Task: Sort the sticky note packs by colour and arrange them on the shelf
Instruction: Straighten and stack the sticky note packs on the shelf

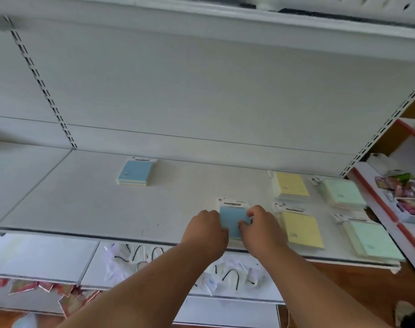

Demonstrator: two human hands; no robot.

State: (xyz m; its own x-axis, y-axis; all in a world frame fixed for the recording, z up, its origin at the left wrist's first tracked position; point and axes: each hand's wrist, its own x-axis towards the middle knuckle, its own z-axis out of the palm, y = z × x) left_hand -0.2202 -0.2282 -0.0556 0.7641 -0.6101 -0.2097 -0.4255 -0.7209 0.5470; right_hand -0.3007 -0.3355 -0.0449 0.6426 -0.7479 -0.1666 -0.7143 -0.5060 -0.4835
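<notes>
A blue sticky note pack (232,217) lies near the front edge of the white shelf (83,204). My left hand (205,229) grips its left side and my right hand (260,227) grips its right side. Another blue pack (136,172) lies alone further back on the left. Right of my hands lie two yellow packs, one at the back (291,185) and one in front (301,229). Two green packs lie at the far right, one at the back (343,192) and one in front (373,240).
A lower shelf (48,256) holds clear packets with black loops (140,254) and red packets (24,286) at the bottom left. A neighbouring red-edged rack (376,197) on the right holds colourful wrapped goods. An upper shelf (201,17) hangs overhead.
</notes>
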